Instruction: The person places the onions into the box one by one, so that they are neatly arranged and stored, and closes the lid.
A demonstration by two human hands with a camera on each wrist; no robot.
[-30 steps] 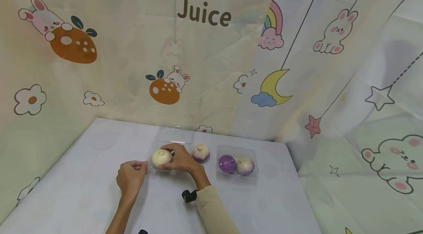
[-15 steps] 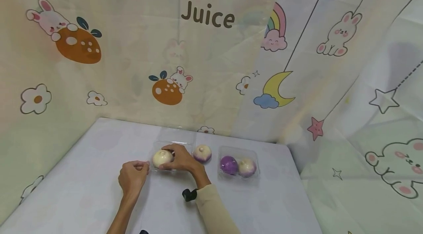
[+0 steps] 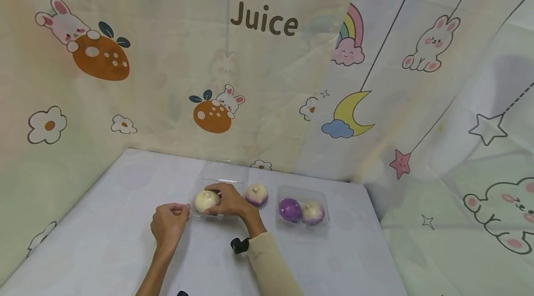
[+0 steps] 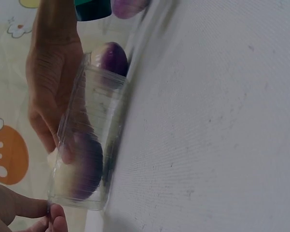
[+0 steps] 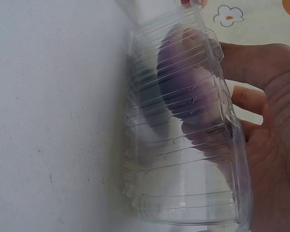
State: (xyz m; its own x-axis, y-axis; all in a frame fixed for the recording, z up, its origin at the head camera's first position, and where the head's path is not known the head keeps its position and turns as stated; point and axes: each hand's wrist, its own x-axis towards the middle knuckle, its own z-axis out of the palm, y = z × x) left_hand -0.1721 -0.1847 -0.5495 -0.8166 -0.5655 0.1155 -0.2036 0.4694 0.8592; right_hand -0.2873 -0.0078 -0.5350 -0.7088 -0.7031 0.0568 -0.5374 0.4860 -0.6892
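An open clear plastic clamshell box (image 3: 225, 216) lies on the white table, its lid (image 3: 224, 171) folded back toward the wall. Inside sits a glossy turnip (image 3: 206, 201), white on top and purple below. My right hand (image 3: 229, 201) reaches over the box and grips this turnip by its side, fingers behind and thumb in front. At the near-left corner of the box, my left hand (image 3: 168, 225) pinches the rim between thumb and fingers, as the left wrist view shows. Through the box wall, the turnip's purple underside (image 4: 89, 166) appears low in the box.
Just right of the box stands a second turnip (image 3: 256, 195) on the bare table. Farther right, another clear box (image 3: 303, 190) holds a purple turnip (image 3: 289, 210) and a white-and-purple one (image 3: 313, 213). A printed cloth wall (image 3: 267, 78) borders the table's back.
The head view has shifted slightly, so everything appears a little farther right. Both hands keep their holds on the box rim and the turnip.
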